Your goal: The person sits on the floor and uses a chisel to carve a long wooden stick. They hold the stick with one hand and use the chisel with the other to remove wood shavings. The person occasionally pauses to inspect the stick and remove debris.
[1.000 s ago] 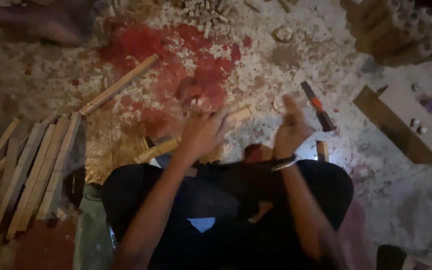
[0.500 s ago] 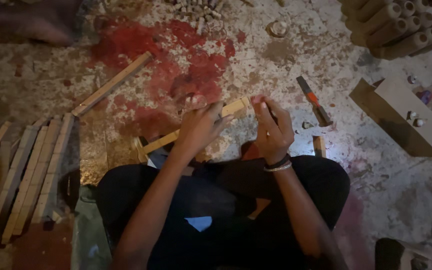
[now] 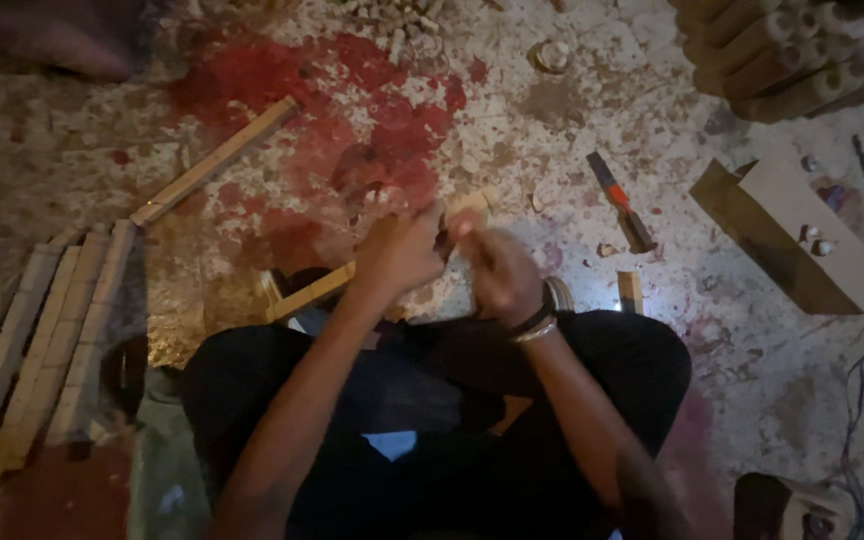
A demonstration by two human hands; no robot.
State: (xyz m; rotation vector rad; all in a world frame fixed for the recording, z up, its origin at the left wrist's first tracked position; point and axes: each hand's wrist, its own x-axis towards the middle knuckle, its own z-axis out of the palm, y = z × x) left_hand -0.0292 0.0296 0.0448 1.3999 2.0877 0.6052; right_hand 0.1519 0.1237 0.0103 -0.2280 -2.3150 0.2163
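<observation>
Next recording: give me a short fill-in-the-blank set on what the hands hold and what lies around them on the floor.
1. Both hands, left hand and right hand, meet on a long ____ stick.
2. The floor ahead of the hands bears a large ____ stain.
3. A row of wooden slats lies on the person's ____ side.
4. The bracelets sit on the ____ wrist.

Missing words: wooden; red; left; right

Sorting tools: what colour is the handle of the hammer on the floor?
Orange-red on the hammer, clearest in the head view.
</observation>
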